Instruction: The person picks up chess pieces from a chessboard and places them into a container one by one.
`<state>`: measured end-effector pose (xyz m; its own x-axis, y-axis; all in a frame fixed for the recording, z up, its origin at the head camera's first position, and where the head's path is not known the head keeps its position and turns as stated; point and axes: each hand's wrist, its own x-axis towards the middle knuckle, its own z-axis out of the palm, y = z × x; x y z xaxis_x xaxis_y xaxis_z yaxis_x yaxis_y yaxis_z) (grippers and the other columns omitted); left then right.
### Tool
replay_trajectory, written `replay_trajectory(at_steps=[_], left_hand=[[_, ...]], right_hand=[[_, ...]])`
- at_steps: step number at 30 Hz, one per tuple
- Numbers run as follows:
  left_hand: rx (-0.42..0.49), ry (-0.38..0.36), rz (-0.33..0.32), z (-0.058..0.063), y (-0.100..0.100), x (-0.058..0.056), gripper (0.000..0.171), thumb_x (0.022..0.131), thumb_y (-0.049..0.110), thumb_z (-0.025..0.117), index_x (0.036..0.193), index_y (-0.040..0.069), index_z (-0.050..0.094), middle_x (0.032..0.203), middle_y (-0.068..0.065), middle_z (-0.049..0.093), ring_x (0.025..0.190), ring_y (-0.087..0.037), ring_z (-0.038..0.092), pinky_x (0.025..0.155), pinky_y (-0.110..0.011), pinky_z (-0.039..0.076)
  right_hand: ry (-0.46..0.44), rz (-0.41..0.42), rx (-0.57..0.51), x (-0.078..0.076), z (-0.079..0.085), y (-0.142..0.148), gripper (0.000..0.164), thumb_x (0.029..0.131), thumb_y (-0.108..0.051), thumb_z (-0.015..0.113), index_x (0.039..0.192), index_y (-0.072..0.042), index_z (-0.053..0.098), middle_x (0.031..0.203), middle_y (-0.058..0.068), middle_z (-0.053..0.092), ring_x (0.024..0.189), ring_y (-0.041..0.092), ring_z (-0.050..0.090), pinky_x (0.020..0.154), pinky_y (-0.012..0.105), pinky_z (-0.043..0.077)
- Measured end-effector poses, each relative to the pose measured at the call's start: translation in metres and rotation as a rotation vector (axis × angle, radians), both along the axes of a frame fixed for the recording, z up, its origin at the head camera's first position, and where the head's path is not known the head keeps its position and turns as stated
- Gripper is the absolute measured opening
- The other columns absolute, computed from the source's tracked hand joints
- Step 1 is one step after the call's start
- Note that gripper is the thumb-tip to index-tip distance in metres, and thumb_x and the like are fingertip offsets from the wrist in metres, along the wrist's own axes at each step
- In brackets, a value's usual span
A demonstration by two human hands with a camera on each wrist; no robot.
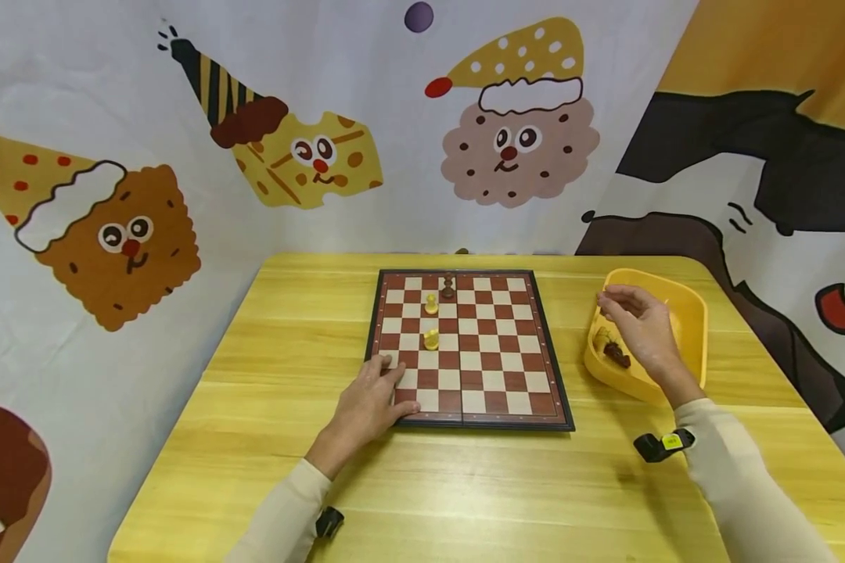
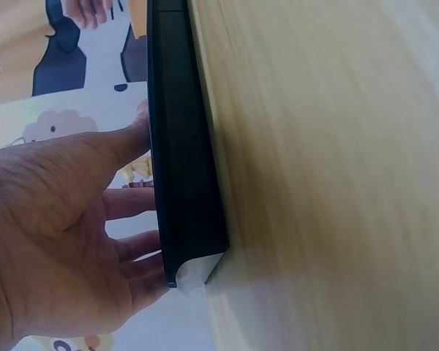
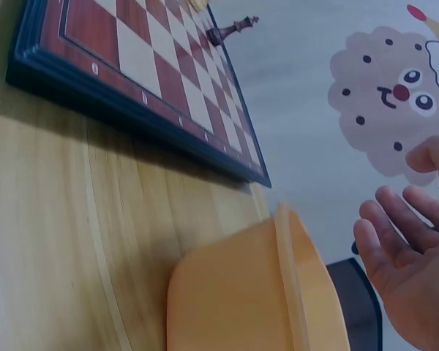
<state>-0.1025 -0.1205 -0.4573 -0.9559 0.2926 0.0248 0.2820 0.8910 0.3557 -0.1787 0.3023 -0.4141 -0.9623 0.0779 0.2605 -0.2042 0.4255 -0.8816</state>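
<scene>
A folding chessboard [image 1: 473,363] with brown and cream squares lies on the table. Its front left corner is under my left hand [image 1: 368,399], whose fingers and thumb rest on the board's top; in the left wrist view they reach past its black side [image 2: 179,146]. Toward the far edge stands a dark chess king [image 1: 447,288], with a yellow pawn [image 1: 431,305] and a yellow knight [image 1: 431,340] nearer me. Over the yellow bin [image 1: 700,336] hovers my right hand [image 1: 644,328], fingers loosely bent, nothing visible between them in the right wrist view.
Several small dark pieces [image 1: 616,354] lie inside the bin at its left side. The yellow wood-grain table [image 1: 282,344] reaches back to a hanging cloth [image 1: 408,156] printed with cartoon biscuits. A strip of table separates board and bin.
</scene>
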Motion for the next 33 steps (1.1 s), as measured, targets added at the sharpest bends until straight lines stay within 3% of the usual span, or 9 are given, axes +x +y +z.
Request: replay_trajectory(at_steps=[7,15,21,26,30,33], left_hand=[[0.002,0.005,0.003,-0.001,-0.002,0.001,0.073,0.089,0.046,0.078,0.143,0.002,0.058,0.144,-0.019,0.044,0.13,-0.034,0.045,0.099,-0.05,0.05],[0.006,0.01,-0.002,0.0,-0.002,0.0,0.073,0.089,0.046,0.078,0.143,0.002,0.058,0.145,-0.02,0.044,0.131,-0.035,0.045,0.099,-0.05,0.05],[0.022,-0.02,-0.014,-0.004,0.001,0.005,0.073,0.09,0.045,0.076,0.145,0.002,0.056,0.148,-0.02,0.043,0.135,-0.036,0.042,0.1,-0.051,0.049],[0.015,0.009,-0.038,-0.005,0.003,0.004,0.071,0.092,0.044,0.075,0.144,0.0,0.056,0.147,-0.022,0.043,0.136,-0.037,0.042,0.103,-0.051,0.047],[-0.005,0.018,-0.031,-0.004,0.0,0.003,0.071,0.092,0.044,0.074,0.145,0.0,0.055,0.147,-0.022,0.043,0.136,-0.037,0.041,0.104,-0.05,0.046],[-0.008,0.022,-0.027,-0.004,-0.003,0.002,0.071,0.092,0.044,0.074,0.145,0.0,0.055,0.147,-0.022,0.043,0.136,-0.037,0.041,0.103,-0.049,0.046]], right_hand=[[0.031,0.113,-0.084,-0.006,-0.001,-0.021,0.042,0.103,-0.017,0.063,0.132,0.012,0.057,0.124,0.016,0.066,0.105,0.002,0.063,0.086,0.017,0.052],[0.124,0.149,-0.117,-0.008,0.005,-0.057,0.032,0.104,-0.009,0.061,0.128,0.012,0.062,0.123,0.021,0.067,0.106,0.006,0.064,0.087,0.017,0.052],[0.134,0.168,-0.112,-0.013,-0.005,-0.082,0.032,0.103,-0.013,0.063,0.128,0.006,0.066,0.122,0.019,0.069,0.101,0.006,0.066,0.085,0.019,0.053],[0.142,0.212,-0.13,-0.011,0.008,-0.108,0.03,0.104,-0.007,0.058,0.127,0.011,0.064,0.122,0.028,0.066,0.099,0.002,0.066,0.086,0.024,0.055],[0.113,0.29,-0.131,-0.01,0.016,-0.133,0.027,0.104,-0.004,0.056,0.125,0.013,0.064,0.121,0.032,0.064,0.104,0.02,0.068,0.086,0.026,0.055],[0.066,0.317,-0.1,-0.018,0.009,-0.148,0.027,0.105,-0.007,0.057,0.125,0.009,0.066,0.122,0.028,0.065,0.11,0.037,0.064,0.085,0.029,0.055]])
